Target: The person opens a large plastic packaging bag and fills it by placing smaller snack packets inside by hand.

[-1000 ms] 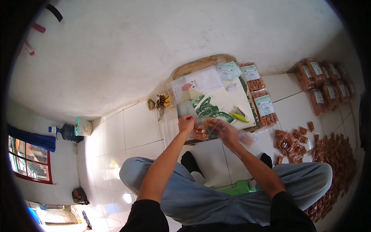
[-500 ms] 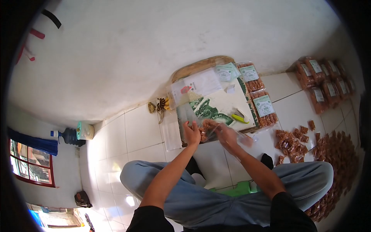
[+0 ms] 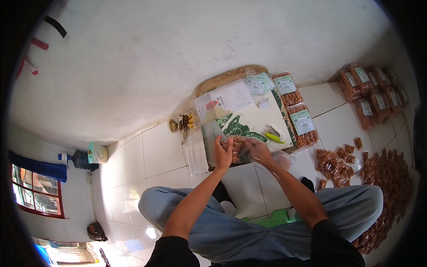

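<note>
Between my two hands, over the near edge of the low table [image 3: 278, 116], is a clear plastic bag [image 3: 240, 149] with brown snack packs inside. My left hand [image 3: 223, 153] is wrapped round the bag's left side. My right hand [image 3: 259, 151] grips its right side, where loose plastic trails toward my forearm. A yellow-green stapler [image 3: 275, 136] lies on the table to the right of my hands. Past them lie flat clear bags [image 3: 229, 100] and a stack of printed labels [image 3: 258, 84].
Two filled, labelled packs [image 3: 304, 125] line the table's right edge. More packs [image 3: 378, 98] are stacked by the wall. Small loose packets [image 3: 333, 164] and a large pile [image 3: 389, 187] lie on the floor at right. Bananas [image 3: 190, 121] sit left of the table.
My right hand has moved slightly up and left, closer to my left hand. The bag's contents now sit more upright between both hands.
</note>
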Tool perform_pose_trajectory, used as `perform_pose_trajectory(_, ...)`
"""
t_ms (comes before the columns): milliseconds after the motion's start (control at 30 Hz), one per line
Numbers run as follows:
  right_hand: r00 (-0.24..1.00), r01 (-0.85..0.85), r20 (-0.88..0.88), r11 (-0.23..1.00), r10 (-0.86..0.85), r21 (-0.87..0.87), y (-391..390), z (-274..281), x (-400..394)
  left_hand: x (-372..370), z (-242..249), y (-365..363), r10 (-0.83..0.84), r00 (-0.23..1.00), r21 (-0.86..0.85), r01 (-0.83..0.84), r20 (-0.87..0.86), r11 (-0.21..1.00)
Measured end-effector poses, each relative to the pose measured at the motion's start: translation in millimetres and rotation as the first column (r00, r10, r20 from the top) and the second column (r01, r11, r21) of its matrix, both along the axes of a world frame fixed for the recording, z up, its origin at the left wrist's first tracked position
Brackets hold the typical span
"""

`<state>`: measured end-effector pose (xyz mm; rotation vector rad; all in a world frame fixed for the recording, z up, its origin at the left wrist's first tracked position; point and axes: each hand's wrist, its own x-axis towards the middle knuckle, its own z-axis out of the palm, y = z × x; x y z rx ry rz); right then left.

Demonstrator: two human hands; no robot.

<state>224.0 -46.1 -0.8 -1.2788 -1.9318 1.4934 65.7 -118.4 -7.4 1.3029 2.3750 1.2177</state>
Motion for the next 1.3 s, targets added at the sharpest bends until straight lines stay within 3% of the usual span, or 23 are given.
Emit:
perform_pose_trajectory(33, 0.988, -0.043, -0.148, 0.998, 0.036, -0.050, -3, 17, 3, 1, 5, 1, -0.002, 1.000, -0.001, 0.002, -0.002, 1.000)
perform_pose_trajectory(67, 0.954, -0.093, -0.294, 0.991, 0.062, -0.094, -4, 30, 6, 0, 11, 1, -0.024, 0.992, 0.004, 0.024, 0.121, 1.000)
perform_pose_trajectory(100, 0.953, -0.091, -0.296, 0.991, 0.059, -0.095, -3, 35, 8, -1, 14, 1, -0.046, 0.969, 0.013, 0.045, 0.243, 0.999)
perform_pose_trajectory(200, 0.866, -0.337, -0.403, 0.941, 0.297, -0.031, 2, 31, 10, -11, 8, 1, -0.075, 0.977, -0.016, 0.079, 0.199, 0.997)
perform_pose_trajectory(267, 0.858, -0.247, -0.427, 0.958, 0.286, 0.147, 2, -7, 0, -14, 6, 2, -0.082, 0.982, -0.022, 0.087, 0.172, 0.996)
perform_pose_trajectory(300, 0.857, -0.246, -0.429, 0.958, 0.286, 0.147, -1, -21, -4, -15, 6, 3, -0.090, 0.985, -0.028, 0.095, 0.146, 0.995)
perform_pose_trajectory(333, 0.923, -0.091, -0.341, 0.962, 0.179, 0.259, -6, -26, -7, -15, 6, 4, -0.091, 0.985, -0.029, 0.096, 0.143, 0.995)
perform_pose_trajectory(400, 0.963, 0.052, -0.265, 0.926, 0.053, 0.375, -10, -30, -9, -15, 5, 4, -0.097, 0.991, -0.004, 0.098, 0.097, 0.995)
perform_pose_trajectory(433, 0.980, -0.006, -0.198, 0.991, 0.033, 0.133, -13, -11, -6, -16, 2, 3, -0.094, 0.991, -0.008, 0.095, 0.097, 0.995)
perform_pose_trajectory(500, 0.991, -0.048, -0.128, 0.992, 0.033, -0.120, -15, 12, 1, -17, 1, 5, -0.095, 0.995, 0.004, 0.095, 0.028, 0.996)
perform_pose_trajectory(567, 0.943, -0.162, -0.319, 0.968, 0.096, -0.190, -16, 19, 6, -15, 2, 5, -0.105, 0.993, 0.006, 0.105, 0.057, 0.994)
perform_pose_trajectory(600, 0.943, -0.164, -0.320, 0.968, 0.096, -0.191, -16, 16, 6, -14, 6, 5, -0.118, 0.989, 0.009, 0.118, 0.086, 0.993)
perform_pose_trajectory(667, 0.905, -0.228, -0.375, 0.973, 0.200, -0.031, -15, 5, 4, -12, 15, 6, -0.135, 0.987, -0.024, 0.138, 0.087, 0.990)
perform_pose_trajectory(800, 0.893, -0.264, -0.380, 0.964, 0.241, -0.010, -10, -24, -1, -17, 10, 9, -0.136, 0.987, -0.102, 0.144, 0.082, 0.984)
perform_pose_trajectory(833, 0.932, -0.111, -0.287, 0.929, 0.220, 0.352, -11, -36, -5, -17, 8, 9, -0.135, 0.987, -0.102, 0.143, 0.083, 0.984)
perform_pose_trajectory(900, 0.965, 0.020, -0.207, 0.739, 0.162, 0.673, -13, -49, -6, -18, 6, 10, -0.107, 0.991, -0.057, 0.112, 0.075, 0.992)
perform_pose_trajectory(933, 0.969, 0.033, -0.226, 0.858, 0.098, 0.513, -14, -49, -5, -18, 5, 10, -0.106, 0.991, -0.056, 0.111, 0.078, 0.992)
perform_pose_trajectory(1000, 0.973, 0.047, -0.230, 0.941, 0.033, 0.334, -14, -43, -3, -18, 5, 10, -0.104, 0.994, -0.033, 0.105, 0.030, 0.994)
perform_pose_trajectory(1067, 0.992, -0.067, -0.109, 0.994, 0.057, -0.090, -9, -12, -2, -20, 2, 10, -0.125, 0.991, -0.033, 0.126, 0.040, 0.991)
perform_pose_trajectory(1100, 0.992, -0.069, -0.110, 0.994, 0.059, -0.089, -6, -8, -3, -20, 4, 11, -0.147, 0.988, -0.034, 0.149, 0.050, 0.988)
perform_pose_trajectory(1167, 0.972, -0.213, -0.165, 0.920, 0.165, -0.329, -2, -3, -4, -19, 7, 10, -0.165, 0.985, -0.051, 0.168, 0.057, 0.984)
perform_pose_trajectory(1300, 0.931, -0.292, -0.309, 0.905, 0.196, -0.308, -5, -14, -15, -19, 7, 12, -0.203, 0.974, -0.065, 0.210, 0.099, 0.976)
